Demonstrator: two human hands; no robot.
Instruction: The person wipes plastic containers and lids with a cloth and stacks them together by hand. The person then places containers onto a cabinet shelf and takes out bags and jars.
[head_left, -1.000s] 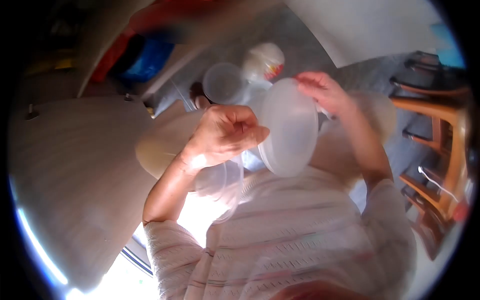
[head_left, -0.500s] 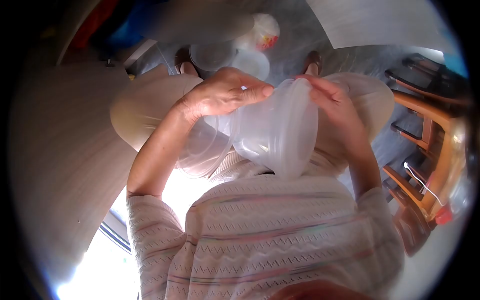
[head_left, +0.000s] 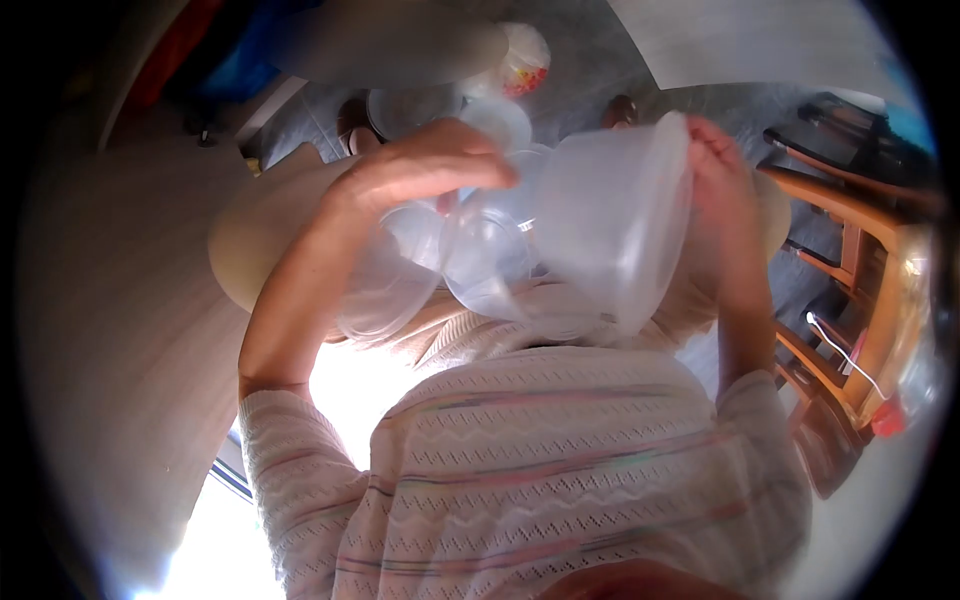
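Gripping one large clear tub (head_left: 610, 225), right hand (head_left: 722, 190); left hand (head_left: 430, 170) clasping two smaller tubs (head_left: 440, 265)

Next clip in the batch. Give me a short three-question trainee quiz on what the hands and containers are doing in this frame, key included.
1. True or false: the right hand grips the rim of the large translucent tub.
2. Which best describes the tub?
A. standing upright on a table
B. tipped on its side, held up in front of the striped knit top
C. lying on the floor
3. Fill in: the left hand is closed on the smaller clear ______ nested beside the tub.

Key
1. True
2. B
3. containers
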